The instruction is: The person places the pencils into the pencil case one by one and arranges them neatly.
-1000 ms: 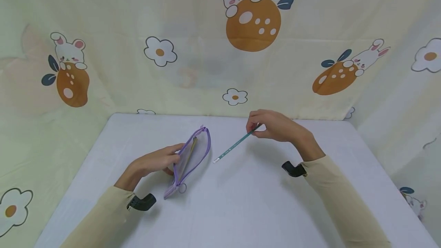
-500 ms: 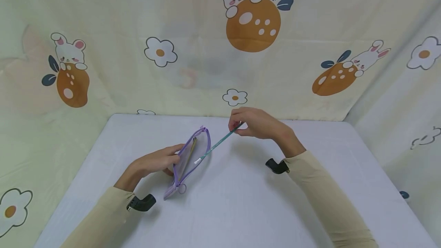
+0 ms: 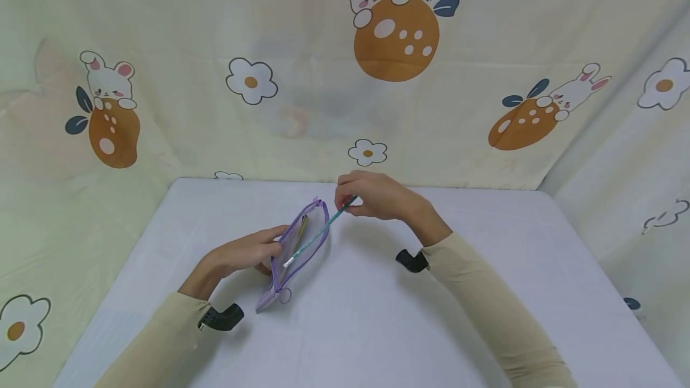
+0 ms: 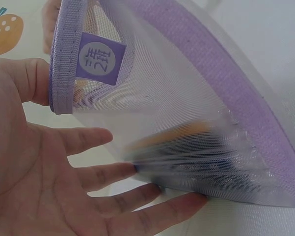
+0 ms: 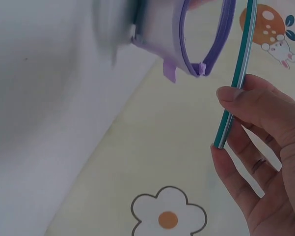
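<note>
A purple-edged mesh pencil pouch [image 3: 326,217] stands with its zip mouth spread. My left hand [image 3: 242,255] holds it at the near-left rim; in the left wrist view the thumb [image 4: 37,81] lies at the zipper edge and the spread fingers touch the mesh [image 4: 152,105]. My right hand [image 3: 374,194] pinches a teal pencil [image 3: 320,233] near its far end, between thumb and fingers [image 5: 235,172]. The pencil slants down to the left, and its white eraser end overlaps the pouch mouth. Another slim, yellowish pencil [image 3: 302,224] lies inside the pouch. Dark, blurred contents show through the mesh.
A white-covered table [image 3: 366,328] lies under both hands. Behind it hangs a cream curtain [image 3: 302,23] printed with rabbits, oranges and flowers. Black wrist-worn devices sit below the left [image 3: 222,317] and right [image 3: 412,261] wrists. A small ring [image 3: 285,296] hangs at the pouch's near end.
My right hand has moved left with the teal pencil, bringing its eraser end from beside the pouch to over its mouth. The left hand and pouch stay in place.
</note>
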`<move>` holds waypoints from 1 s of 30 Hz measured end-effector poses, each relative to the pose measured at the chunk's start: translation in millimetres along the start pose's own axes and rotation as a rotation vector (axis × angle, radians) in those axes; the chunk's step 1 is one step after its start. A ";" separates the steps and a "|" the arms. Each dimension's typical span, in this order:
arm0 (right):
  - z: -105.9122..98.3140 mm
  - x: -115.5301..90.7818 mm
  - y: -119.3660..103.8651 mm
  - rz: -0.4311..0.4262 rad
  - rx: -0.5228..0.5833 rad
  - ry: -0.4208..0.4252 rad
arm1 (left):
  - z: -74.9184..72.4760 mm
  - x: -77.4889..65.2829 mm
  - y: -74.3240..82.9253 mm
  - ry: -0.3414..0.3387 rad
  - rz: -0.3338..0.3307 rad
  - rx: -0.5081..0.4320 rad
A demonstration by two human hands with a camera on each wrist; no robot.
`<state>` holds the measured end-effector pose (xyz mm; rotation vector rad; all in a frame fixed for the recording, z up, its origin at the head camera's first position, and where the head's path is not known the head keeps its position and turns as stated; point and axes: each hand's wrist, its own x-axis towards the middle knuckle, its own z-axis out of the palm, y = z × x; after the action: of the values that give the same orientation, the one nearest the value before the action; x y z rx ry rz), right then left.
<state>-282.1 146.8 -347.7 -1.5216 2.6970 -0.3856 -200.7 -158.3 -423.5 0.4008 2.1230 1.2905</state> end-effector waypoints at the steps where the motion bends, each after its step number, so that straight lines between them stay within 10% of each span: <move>1: 1.2 2.0 -0.8 -0.006 -0.001 -0.004 | 0.0 0.0 0.0 0.000 -0.001 0.000; 30: 29.3 39.4 -33.8 -0.114 -0.089 -0.141 | -1.5 0.8 1.8 -0.022 -0.007 -0.011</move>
<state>-270.3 90.8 -364.5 -1.6631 2.5599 -0.1550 -202.4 -158.0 -421.7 0.4008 2.0960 1.2875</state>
